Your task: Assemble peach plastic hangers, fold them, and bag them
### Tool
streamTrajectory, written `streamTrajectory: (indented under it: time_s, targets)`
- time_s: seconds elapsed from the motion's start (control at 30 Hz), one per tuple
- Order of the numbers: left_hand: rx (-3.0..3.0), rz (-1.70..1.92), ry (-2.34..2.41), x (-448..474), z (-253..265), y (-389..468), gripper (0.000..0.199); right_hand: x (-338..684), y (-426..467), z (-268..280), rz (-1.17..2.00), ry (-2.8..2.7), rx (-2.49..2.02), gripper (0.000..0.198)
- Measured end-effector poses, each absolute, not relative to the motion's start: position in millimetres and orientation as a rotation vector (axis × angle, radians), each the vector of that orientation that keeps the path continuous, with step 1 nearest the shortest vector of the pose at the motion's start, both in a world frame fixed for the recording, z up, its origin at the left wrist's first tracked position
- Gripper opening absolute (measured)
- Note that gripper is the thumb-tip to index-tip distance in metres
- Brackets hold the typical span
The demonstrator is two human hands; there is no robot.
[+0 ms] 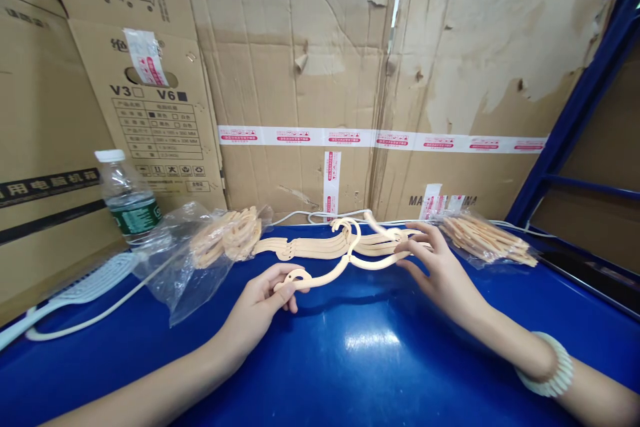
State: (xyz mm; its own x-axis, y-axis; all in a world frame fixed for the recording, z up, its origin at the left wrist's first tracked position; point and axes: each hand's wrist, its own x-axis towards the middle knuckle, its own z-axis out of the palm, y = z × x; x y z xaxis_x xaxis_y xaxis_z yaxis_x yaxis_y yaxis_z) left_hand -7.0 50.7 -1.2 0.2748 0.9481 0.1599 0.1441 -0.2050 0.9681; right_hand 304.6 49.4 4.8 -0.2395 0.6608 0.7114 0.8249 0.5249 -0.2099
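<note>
A beige folding clothes hanger [327,275] with a curved hook is held up just above the blue table. My left hand [265,293] pinches its left end, around the looped tip, with thumb and fingers closed. At the other end, my right hand [440,267] has its thumb and fingers around the right arm of the hanger. A loose-looking beige piece [377,223] angles up beside the right fingers; whether they hold it too I cannot tell. Behind lies a row of similar beige hangers [315,248], side by side with hooks together, partly hidden by the held one.
Clear plastic bags of beige parts lie left [227,237] and right [487,237]. A water bottle [133,207] and a pale-blue hairbrush [95,277] are at far left. Cardboard sheets [300,87] wall the back, with a white cable [285,217] along their foot. A blue post [575,107] rises right.
</note>
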Motion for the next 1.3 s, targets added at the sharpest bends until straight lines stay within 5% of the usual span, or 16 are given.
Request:
streamTrajectory:
  time_s: [0.53, 0.97, 1.3]
  targets:
    - [1.394, 1.220, 1.037, -8.1, -6.0, 55.0, 0.040, 302.5, 50.9, 9.6, 0.729, -1.676, -1.183, 0.044]
    - [1.363, 1.169, 0.996, 1.3, -1.8, 48.7, 0.044, 289.4, 45.2, -1.4, 1.313, -1.114, -1.016, 0.044]
    - [1.422, 1.133, 0.965, 0.9, -2.3, 49.1, 0.026, 275.6, 28.8, 5.4, 1.493, -1.539, -0.916, 0.027]
